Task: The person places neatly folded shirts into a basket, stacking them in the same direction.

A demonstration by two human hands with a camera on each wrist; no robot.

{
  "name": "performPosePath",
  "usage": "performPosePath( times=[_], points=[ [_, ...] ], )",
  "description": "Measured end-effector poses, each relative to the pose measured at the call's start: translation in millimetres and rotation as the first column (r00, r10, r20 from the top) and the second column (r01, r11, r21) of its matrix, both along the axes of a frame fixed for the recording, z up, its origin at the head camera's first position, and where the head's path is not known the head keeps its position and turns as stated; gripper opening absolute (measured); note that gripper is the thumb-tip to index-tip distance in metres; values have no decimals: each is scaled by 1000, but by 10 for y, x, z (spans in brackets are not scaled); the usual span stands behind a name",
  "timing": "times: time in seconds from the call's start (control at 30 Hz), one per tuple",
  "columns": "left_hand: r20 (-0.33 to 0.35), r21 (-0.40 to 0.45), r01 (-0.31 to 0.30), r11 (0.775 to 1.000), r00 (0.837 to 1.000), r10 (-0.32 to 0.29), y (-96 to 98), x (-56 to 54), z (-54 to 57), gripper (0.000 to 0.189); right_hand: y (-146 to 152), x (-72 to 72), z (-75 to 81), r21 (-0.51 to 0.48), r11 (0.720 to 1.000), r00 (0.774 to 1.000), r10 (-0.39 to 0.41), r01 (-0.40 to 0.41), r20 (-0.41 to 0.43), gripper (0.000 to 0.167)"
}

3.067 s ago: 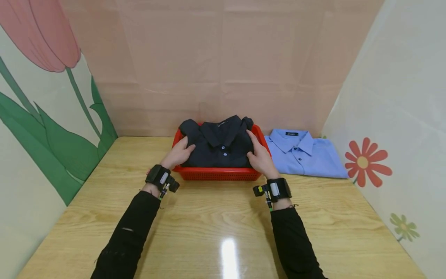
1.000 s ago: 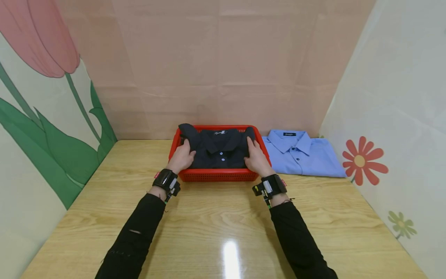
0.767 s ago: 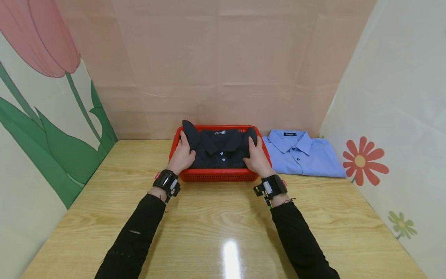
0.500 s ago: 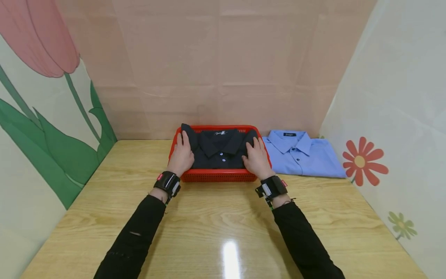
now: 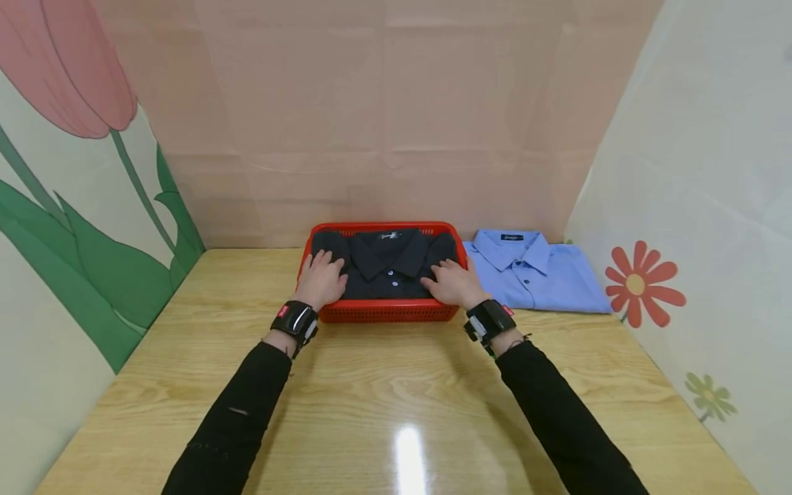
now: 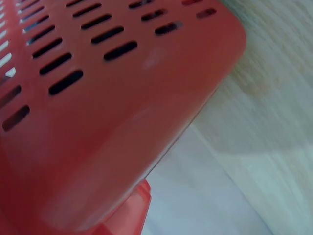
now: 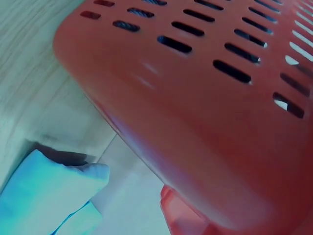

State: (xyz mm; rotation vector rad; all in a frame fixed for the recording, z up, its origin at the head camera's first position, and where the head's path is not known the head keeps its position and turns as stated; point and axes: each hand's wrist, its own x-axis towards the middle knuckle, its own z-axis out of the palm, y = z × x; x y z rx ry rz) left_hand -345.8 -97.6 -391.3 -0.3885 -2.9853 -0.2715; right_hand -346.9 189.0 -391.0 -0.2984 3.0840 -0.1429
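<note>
Two flowered walls (image 5: 699,185), basket (image 5: 387,313) on table (image 5: 359,392)

The near wall of the red basket (image 5: 388,304) hides the bottom of the black shirt (image 5: 385,275). The left hand (image 5: 319,280) and right hand (image 5: 456,283) cover bits of its sides. The marks on its tag (image 5: 388,236) and on the blue shirt (image 5: 557,278)'s label (image 5: 511,237) are too small to read. The black sleeves (image 5: 232,419) get cut off on the near side. Both wrist views cut off part of the basket.
</note>
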Motion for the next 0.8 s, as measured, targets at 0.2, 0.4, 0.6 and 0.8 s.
performPosePath(
  times=[0.2, 0.4, 0.6, 0.8],
  points=[
    [113, -65, 4, 998, 994, 3, 17, -21, 23, 45, 12, -43, 32, 43, 999, 997, -2, -1, 72, 58],
    [196, -123, -8, 992, 980, 32, 27, -39, 33, 48, 26, -55, 42, 55, 999, 992, -9, 3, 124, 57],
    [186, -80, -23, 996, 982, 38, 3, -52, 29, 49, 60, -76, -8, -92, 996, 1000, 12, -12, -1, 50],
    [38, 78, -13, 997, 999, 10, 13, -53, 12, 42, 182, -66, -53, -348, 934, 979, 3, -74, -202, 35]
  ],
)
